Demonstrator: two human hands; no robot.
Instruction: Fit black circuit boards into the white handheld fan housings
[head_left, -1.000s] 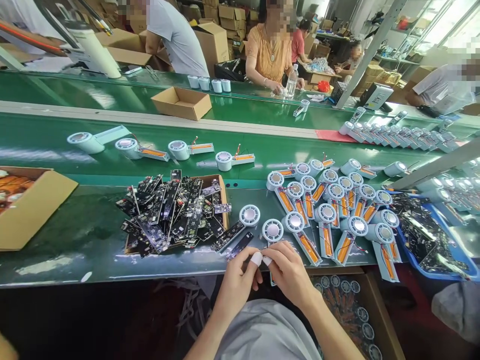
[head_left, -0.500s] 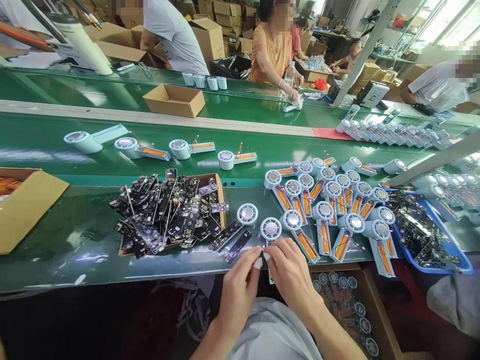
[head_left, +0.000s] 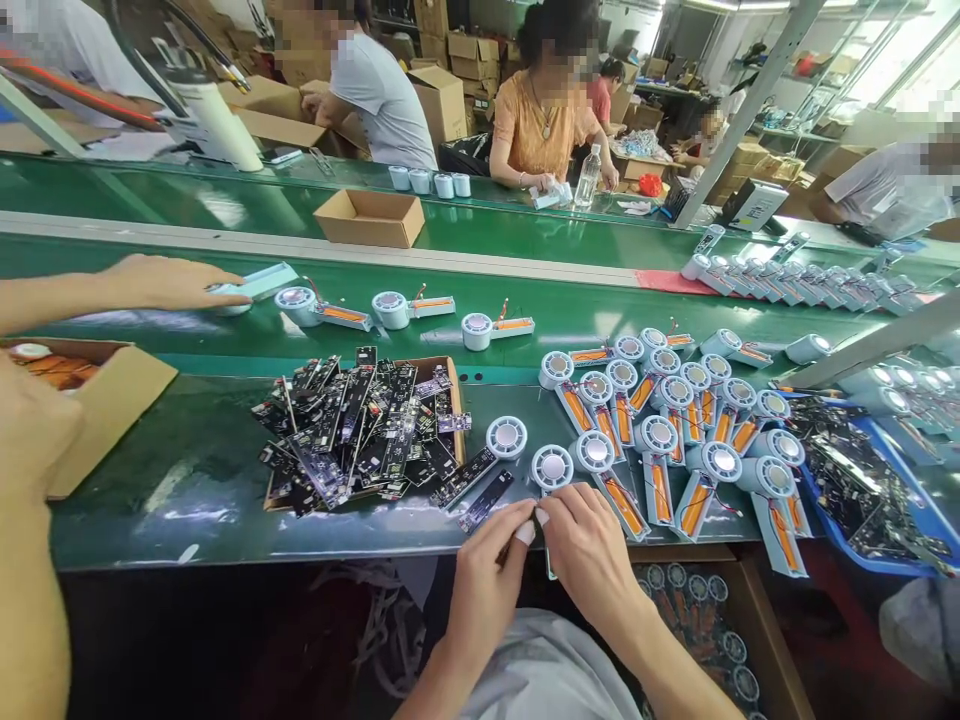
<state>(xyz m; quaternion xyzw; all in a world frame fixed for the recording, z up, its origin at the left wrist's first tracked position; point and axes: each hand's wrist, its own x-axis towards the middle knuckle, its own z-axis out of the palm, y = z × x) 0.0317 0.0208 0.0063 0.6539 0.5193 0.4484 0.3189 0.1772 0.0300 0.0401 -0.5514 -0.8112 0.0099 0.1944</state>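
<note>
The glossy green conveyor belt (head_left: 225,470) runs wide across the scene, smooth and reflective. On its near strip sits a jumbled heap of flat black circuit boards (head_left: 352,425), long and narrow, spilling over a shallow cardboard tray (head_left: 448,390). To the right lies a fanned cluster of pale blue fan housings (head_left: 675,430), each with a round ribbed head and an open handle showing an orange battery. Far right, a blue plastic bin (head_left: 900,540) holds more boards. At the near edge, both hands meet over one fan unit (head_left: 553,468), whose round head lies on the belt just beyond the fingertips, its handle running back under them. The left hand (head_left: 484,580) is curled, thumb and taped forefinger pinched together at the handle. The right hand (head_left: 592,560) is likewise curled, fingertips pressed on the same handle, touching the left. At far left, another person's hand (head_left: 161,283) rests flat on a pale housing.
</note>
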